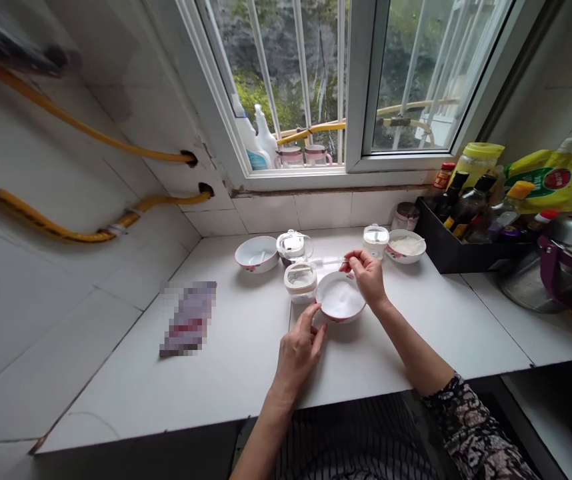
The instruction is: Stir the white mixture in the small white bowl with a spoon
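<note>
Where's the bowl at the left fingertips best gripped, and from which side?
The bowl is probably best pinched at its near rim, from the front: that curved edge is exposed, while the lidded container crowds its left and the right hand hides some right rim.

On the counter (pixel 236 347), 2 jars (pixel 300 283) stand between the left bowl (pixel 253 268) and the front bowl (pixel 342 319).

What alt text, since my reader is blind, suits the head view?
A person's right hand holds a pale utensil near a white bowl; the left hand touches the bowl's side. Lidded jars stand on a counter below a window.
</note>
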Demonstrator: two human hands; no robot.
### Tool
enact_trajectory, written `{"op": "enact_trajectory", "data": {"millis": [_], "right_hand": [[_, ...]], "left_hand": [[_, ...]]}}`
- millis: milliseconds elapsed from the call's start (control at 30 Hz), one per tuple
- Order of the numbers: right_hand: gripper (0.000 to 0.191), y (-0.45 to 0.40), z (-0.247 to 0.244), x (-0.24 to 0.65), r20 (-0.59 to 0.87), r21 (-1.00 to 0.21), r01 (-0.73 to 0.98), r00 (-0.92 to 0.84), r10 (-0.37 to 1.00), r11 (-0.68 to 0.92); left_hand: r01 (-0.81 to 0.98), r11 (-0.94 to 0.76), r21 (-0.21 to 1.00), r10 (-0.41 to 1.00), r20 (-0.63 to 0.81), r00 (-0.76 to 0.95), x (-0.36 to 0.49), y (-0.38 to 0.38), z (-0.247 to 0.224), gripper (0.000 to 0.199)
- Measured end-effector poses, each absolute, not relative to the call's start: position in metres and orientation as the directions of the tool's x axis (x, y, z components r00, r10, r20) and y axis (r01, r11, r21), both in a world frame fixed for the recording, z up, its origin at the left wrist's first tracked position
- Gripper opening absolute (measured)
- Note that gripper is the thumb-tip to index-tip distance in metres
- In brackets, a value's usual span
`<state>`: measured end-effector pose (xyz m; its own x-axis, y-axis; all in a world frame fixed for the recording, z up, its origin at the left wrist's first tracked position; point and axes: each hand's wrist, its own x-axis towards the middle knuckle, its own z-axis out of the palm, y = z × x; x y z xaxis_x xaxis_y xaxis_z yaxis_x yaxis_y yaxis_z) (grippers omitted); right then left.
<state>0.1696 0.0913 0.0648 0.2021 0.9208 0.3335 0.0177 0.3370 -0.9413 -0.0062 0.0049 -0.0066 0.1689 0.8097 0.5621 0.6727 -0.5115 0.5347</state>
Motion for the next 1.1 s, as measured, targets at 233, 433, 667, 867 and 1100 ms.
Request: {"op": "enact_trajectory", "data": {"millis": [233, 433, 667, 867, 1100], "right_hand": [[0.019, 0.077, 0.067, 0.153, 0.797, -0.284, 0.55, -0.319, 0.513, 0.785], [0.017, 0.08, 0.067, 0.176, 0.78, -0.483, 0.605, -0.031, 0.625, 0.633], [0.016, 0.081, 0.054, 0.185, 0.671, -0.453, 0.68, -0.165, 0.723, 0.576], [0.016, 0.079, 0.048, 0.177, 0.576, -0.495, 0.663, -0.234, 0.783, 0.562], [0.016, 0.079, 0.055, 0.182, 0.462, -0.736, 0.53, -0.063, 0.885, 0.422]], "left_hand": [[0.671, -0.531, 0.517, 0.793, 0.582, 0.179, -0.005, 0.007, -0.007, 0.043], [0.669, -0.513, 0.538, 0.813, 0.553, 0.179, -0.005, 0.005, -0.003, 0.042], [0.659, -0.512, 0.551, 0.817, 0.549, 0.176, -0.006, 0.004, -0.002, 0.041], [0.658, -0.506, 0.558, 0.823, 0.542, 0.173, -0.007, 0.004, -0.003, 0.039], [0.657, -0.504, 0.561, 0.822, 0.544, 0.165, -0.007, 0.004, -0.003, 0.039]]}}
